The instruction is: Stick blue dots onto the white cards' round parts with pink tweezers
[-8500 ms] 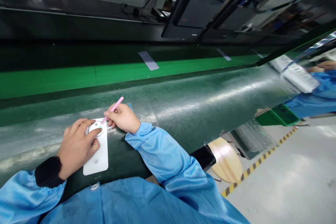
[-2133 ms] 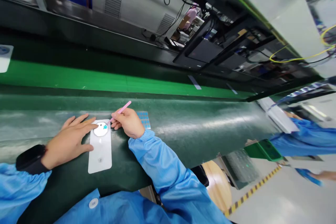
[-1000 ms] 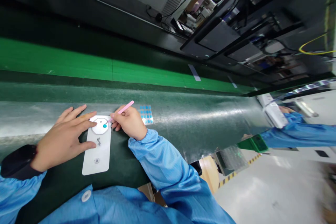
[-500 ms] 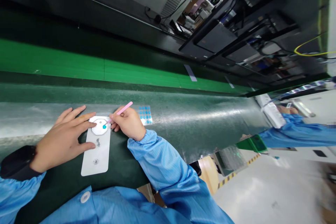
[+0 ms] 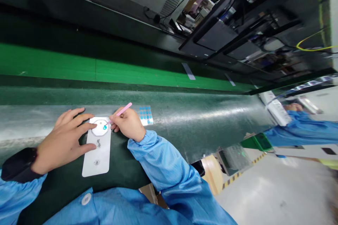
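Observation:
A white rounded panel (image 5: 96, 167) with dark printed characters lies on the bench, an outlined octagon at its far end. Inside that octagon sits a small blue-green dot (image 5: 105, 127). My left hand (image 5: 67, 135) rests with spread fingers over the panel's left edge, fingertips on its surface. Pinched in my right hand (image 5: 129, 124) is a pair of pink tweezers (image 5: 124, 109), its tip at the dot; whether the tip still grips the dot I cannot make out. Just beyond my right hand lies a clear sheet of blue round stickers (image 5: 145, 114).
The green bench (image 5: 211, 112) runs off to the right, with a green raised strip (image 5: 132, 74) along its back. Toward the far right are a white box (image 5: 274, 107), a green bin (image 5: 257, 143) and another person's blue sleeve (image 5: 303, 128). Dark equipment (image 5: 219, 38) stands behind.
Both hands hold nearly the same position. The dot now shows a bright glint, and the camera view has shifted slightly.

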`<state>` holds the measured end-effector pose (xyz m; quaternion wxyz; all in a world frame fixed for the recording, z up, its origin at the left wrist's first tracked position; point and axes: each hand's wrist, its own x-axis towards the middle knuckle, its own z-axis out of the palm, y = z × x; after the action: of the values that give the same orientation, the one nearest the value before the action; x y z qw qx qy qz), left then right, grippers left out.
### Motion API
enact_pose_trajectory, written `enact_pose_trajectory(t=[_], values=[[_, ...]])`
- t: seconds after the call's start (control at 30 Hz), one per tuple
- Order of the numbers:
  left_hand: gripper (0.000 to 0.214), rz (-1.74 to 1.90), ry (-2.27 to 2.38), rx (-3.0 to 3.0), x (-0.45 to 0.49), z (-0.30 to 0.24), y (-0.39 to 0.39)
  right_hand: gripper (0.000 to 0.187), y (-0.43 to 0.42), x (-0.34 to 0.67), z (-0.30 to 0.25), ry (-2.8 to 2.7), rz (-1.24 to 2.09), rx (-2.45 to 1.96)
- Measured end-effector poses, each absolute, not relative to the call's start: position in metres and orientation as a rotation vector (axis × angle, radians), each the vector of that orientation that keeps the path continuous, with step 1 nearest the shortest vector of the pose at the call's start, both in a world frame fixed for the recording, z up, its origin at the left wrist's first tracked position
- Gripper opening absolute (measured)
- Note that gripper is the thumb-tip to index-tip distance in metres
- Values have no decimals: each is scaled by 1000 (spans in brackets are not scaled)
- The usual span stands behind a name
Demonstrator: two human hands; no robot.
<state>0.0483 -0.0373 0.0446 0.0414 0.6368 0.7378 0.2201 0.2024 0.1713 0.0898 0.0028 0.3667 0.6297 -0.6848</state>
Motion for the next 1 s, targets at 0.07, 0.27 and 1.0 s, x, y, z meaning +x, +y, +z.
enact_pose_trajectory(t=[0.07,0.27,1.0], values=[[52,657,2260,1950,49,46,-37,28,171,202,91,1977,-2145,1152],[50,649,2323,1924,57,47,-35,29,169,199,96,1989,-2100,1201],[55,249,2380,1755,86,72,-24,30,168,193,88,2015,-2110,1173]])
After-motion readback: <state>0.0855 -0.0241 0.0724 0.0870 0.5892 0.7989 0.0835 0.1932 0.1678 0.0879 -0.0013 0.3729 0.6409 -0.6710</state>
